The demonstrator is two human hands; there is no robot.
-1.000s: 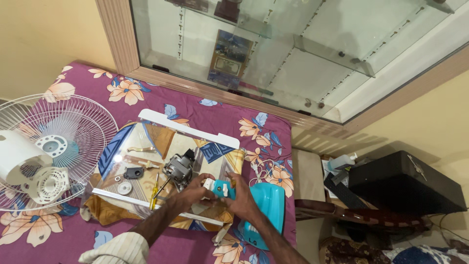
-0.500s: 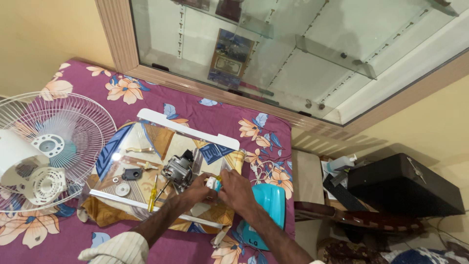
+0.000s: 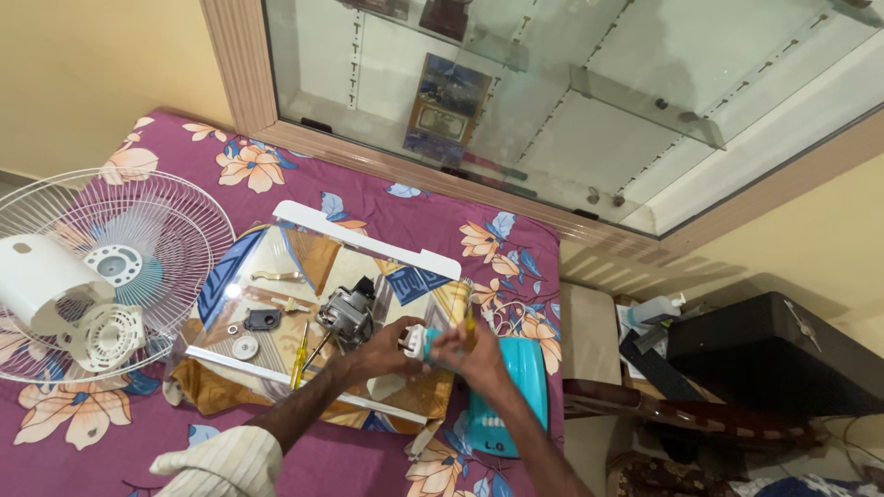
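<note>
Both hands meet just above the near edge of the work area. The left hand grips a small white-and-teal part; the right hand is closed around a yellow-handled tool, its handle standing up past the knuckles. The tool's tip is hidden between the hands, so contact with the part cannot be confirmed.

The step in hand appears to be work on a fastening or fitting of that small part — a disassembly or reassembly operation on a fan. The next move likely calls for a steady left-hand grip and a squarely seated tool tip, so that the tool does not slip toward the fingers.

Just beyond the hands lies the fan motor, with a yellow screwdriver beside it, both on a glass panel with a white frame. A small black part and a round white disc lie further left on the glass. A teal housing lies under the right forearm.

To the far left, a white wire fan guard and a white motor cover rest on the floral purple cloth — beyond it stands a glass-fronted cabinet.
</note>
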